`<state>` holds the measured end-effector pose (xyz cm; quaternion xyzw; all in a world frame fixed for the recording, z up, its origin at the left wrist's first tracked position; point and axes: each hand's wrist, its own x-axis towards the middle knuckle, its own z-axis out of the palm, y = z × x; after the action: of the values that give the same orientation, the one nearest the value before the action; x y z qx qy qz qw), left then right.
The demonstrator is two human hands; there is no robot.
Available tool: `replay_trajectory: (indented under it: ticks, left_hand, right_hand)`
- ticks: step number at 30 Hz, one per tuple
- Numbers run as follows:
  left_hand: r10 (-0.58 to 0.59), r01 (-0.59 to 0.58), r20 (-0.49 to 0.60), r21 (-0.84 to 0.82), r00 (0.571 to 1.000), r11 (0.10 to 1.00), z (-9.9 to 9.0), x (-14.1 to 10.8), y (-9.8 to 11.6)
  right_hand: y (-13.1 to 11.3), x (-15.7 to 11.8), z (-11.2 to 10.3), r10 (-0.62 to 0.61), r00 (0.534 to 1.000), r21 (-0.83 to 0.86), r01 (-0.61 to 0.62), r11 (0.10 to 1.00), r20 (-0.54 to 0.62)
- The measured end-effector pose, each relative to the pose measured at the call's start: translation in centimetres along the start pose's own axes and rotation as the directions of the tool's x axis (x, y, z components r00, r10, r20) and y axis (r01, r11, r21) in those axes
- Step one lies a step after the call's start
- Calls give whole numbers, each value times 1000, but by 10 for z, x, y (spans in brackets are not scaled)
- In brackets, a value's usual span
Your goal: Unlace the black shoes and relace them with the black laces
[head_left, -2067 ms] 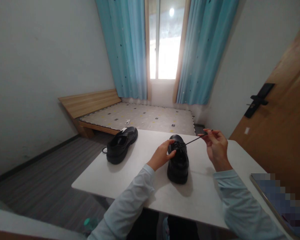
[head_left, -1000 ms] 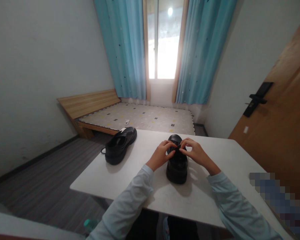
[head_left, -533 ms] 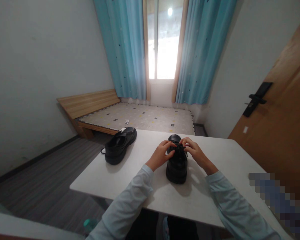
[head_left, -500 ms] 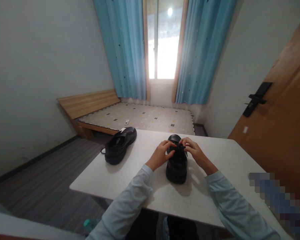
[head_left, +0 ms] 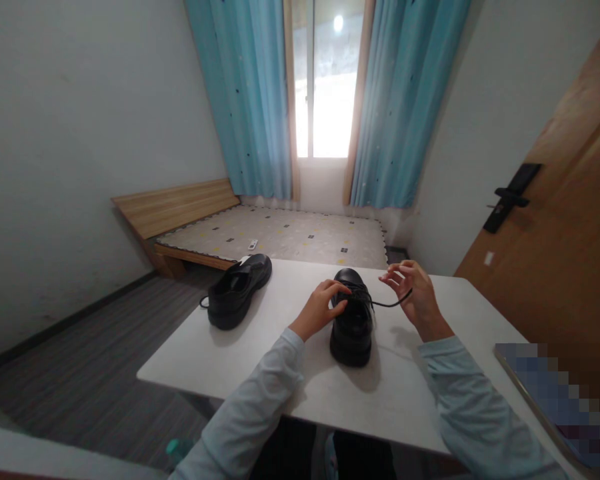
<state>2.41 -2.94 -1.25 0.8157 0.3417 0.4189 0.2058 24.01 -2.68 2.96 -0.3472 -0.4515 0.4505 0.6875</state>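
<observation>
A black lace-up shoe (head_left: 351, 343) stands on the white table (head_left: 260, 360) in front of me, heel towards me. My left hand (head_left: 321, 308) is at its left side, thumb and fingers closed on the shoelace at the opening; the exact grip is partly hidden. To the right of the shoe, my right hand (head_left: 414, 297) is raised with its fingers apart. One loose black shoelace (head_left: 387, 305) stretches from the shoe across to the palm side of this hand, its tip showing there. The fingertips do not appear to pinch it.
A second black shoe (head_left: 230, 303) sits at the table's left, a lace loop hanging by its heel. At the right edge lies a flat, pixelated object (head_left: 555, 407). Beyond the table is a bed (head_left: 290, 230) with a small white item (head_left: 253, 245). A wooden door (head_left: 555, 267) stands right.
My right hand has moved from the lace knot out to the right, and a lace now extends from the shoe towards it. My left hand has stayed at the shoe.
</observation>
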Motion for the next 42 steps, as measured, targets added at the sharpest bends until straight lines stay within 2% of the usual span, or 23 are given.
replay_trajectory:
  ticks: [3, 5, 7, 10, 14, 18, 21, 25, 28, 35, 38, 42]
  left_hand:
    - [2, -2, -4, 2, 1000, 1000, 0, 1, 0]
    - [-4, 4, 2, 1, 1000, 1000, 0, 1, 0]
    - [-14, 14, 13, -4, 1000, 1000, -1, 2, -1]
    - [-23, 23, 33, -8, 999, 1000, -2, 4, -2]
    - [-37, 37, 56, -6, 998, 999, -3, 7, -2]
    - [-42, 42, 61, 6, 997, 999, -4, 10, -2]
    - [-35, 32, 63, 48, 997, 998, -4, 12, 1]
    - [-19, 7, 85, 140, 996, 990, -7, 15, 7]
    - [-37, 12, 117, 209, 992, 978, -10, 19, 13]
    - [-78, -4, 164, 446, 983, 895, -9, 29, 26]
    - [-57, -20, 149, 470, 987, 882, -6, 29, 25]
    - [-36, 0, 78, 424, 996, 906, -2, 25, 20]
  right_hand:
    - [7, 4, -4, -123, 982, -230, 87, 969, -143]
    - [10, 4, -5, -244, 958, -446, 155, 881, -148]
    - [11, 2, -4, -322, 944, -629, 207, 750, -73]
    - [10, -4, 1, -341, 930, -770, 314, 555, 134]
    - [12, -14, 11, -228, 885, -802, 465, 375, 406]
    - [22, -21, 19, -110, 857, -813, 512, 278, 503]
    - [31, -22, 22, -79, 856, -814, 512, 275, 511]
    - [36, -21, 22, -118, 856, -803, 514, 300, 504]
    - [35, -21, 22, -132, 837, -782, 545, 302, 532]
    - [31, -23, 21, -84, 815, -764, 569, 306, 573]
    - [31, -22, 21, -88, 809, -748, 573, 334, 581]
    - [33, -19, 20, -105, 789, -709, 595, 379, 606]
